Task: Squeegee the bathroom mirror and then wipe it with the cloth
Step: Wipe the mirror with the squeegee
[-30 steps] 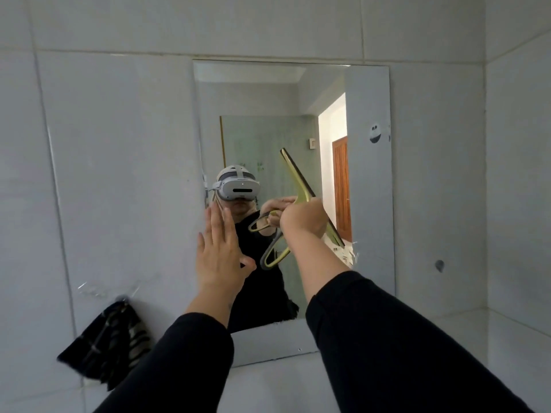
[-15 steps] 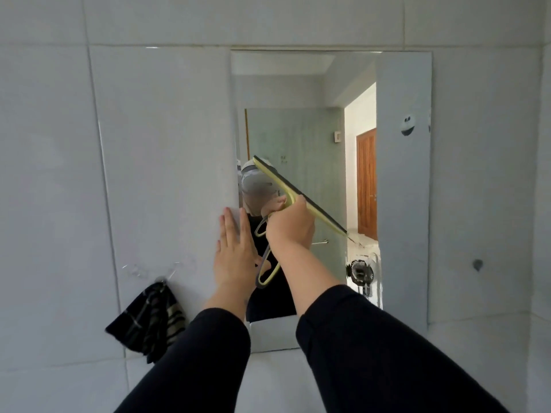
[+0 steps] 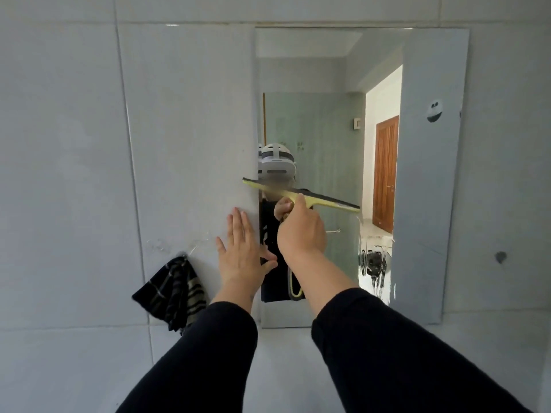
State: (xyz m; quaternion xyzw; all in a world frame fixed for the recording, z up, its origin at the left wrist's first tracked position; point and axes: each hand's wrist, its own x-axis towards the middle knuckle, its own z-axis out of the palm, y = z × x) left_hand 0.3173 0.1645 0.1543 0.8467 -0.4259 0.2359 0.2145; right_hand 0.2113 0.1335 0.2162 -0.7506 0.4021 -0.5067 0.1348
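A frameless mirror hangs on the grey tiled wall. My right hand grips the handle of a yellow squeegee, whose black-edged blade lies almost level across the mirror's left half, its left tip just past the mirror's left edge. My left hand rests flat and open on the wall at that edge, thumb towards the glass. A dark striped cloth hangs from a hook low on the wall, left of the mirror.
Wet streaks blur the mirror's lower middle. A small round mark sits on the wall right of the mirror. A pale tiled ledge runs below. The glass reflects a wooden door and a headset.
The squeegee blade has swung from steeply tilted to nearly level and slid towards the mirror's left edge. The view has shifted, so the mirror sits further right. My left hand stays on the wall.
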